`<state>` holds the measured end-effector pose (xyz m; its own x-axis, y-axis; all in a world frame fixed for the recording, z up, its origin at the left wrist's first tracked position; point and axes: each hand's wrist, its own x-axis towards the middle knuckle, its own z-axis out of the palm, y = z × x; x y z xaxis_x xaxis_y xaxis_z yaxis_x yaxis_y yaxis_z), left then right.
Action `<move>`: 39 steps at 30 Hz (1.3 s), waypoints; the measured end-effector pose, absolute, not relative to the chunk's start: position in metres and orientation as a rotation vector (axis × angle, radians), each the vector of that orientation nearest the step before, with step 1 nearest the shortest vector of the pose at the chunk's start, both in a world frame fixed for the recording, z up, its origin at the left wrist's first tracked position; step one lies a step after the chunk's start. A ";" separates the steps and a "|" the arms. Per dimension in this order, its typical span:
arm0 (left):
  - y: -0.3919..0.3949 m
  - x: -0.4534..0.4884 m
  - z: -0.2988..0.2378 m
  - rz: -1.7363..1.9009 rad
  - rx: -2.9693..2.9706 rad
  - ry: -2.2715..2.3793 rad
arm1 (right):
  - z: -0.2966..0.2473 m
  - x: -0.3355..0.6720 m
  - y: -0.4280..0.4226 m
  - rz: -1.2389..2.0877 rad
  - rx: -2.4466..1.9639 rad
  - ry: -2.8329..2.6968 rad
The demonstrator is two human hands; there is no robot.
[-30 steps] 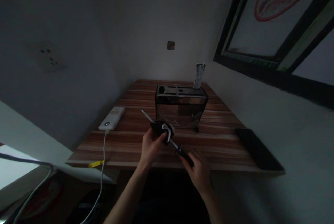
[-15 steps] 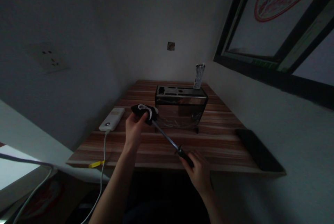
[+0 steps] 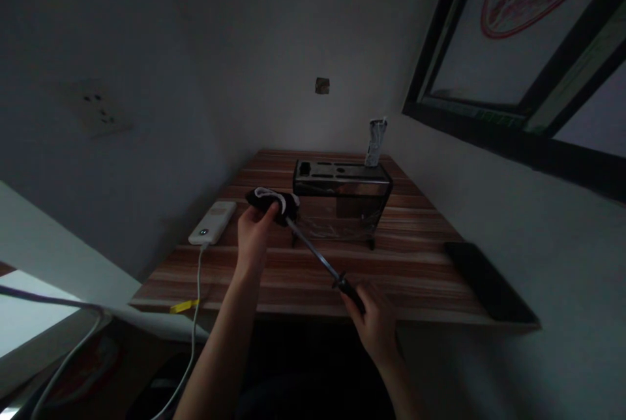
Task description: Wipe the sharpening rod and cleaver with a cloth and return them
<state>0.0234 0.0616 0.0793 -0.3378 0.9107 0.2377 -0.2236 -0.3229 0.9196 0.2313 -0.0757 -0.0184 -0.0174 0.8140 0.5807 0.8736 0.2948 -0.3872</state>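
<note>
My right hand (image 3: 374,322) is closed around the black handle of a sharpening steel (image 3: 315,252), whose thin metal rod slants up and to the left. A folded black cloth with a white edge (image 3: 267,198) is pinched in my left hand (image 3: 254,231), wrapped about the far end of the rod, so the tip is hidden. Just behind the cloth stands a knife block (image 3: 342,179) with a slotted dark top and a see-through front. One item in clear wrap (image 3: 375,143) sticks up from its right end.
On the striped wooden table (image 3: 415,276), a white power bank (image 3: 212,223) with a cable lies at left. A dark phone-like slab (image 3: 489,282) rests near the right edge. A yellow tag (image 3: 184,306) hangs by the front edge. Walls enclose the back and sides.
Both hands keep their grips. The cloth sits slightly higher against the rod's end, with its fold shifted a little. The whole view has drifted slightly.
</note>
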 end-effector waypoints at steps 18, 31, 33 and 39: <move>0.010 0.066 0.051 1.458 1.115 1.028 | -0.023 0.230 -0.074 -0.124 -1.533 -1.786; -0.018 0.088 0.015 1.304 1.423 1.077 | -0.030 0.229 -0.073 -0.160 -1.561 -1.764; -0.018 0.089 0.014 1.267 1.411 1.055 | -0.031 0.230 -0.073 -0.165 -1.566 -1.757; -0.018 0.089 0.020 1.181 1.376 1.008 | -0.031 0.231 -0.073 -0.142 -1.576 -1.758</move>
<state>0.0892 -0.0178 0.0204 0.1693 0.9764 0.1340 -0.0205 -0.1325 0.9910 0.2312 -0.0730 -0.0313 0.0471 0.8064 0.5895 0.8907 0.2332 -0.3901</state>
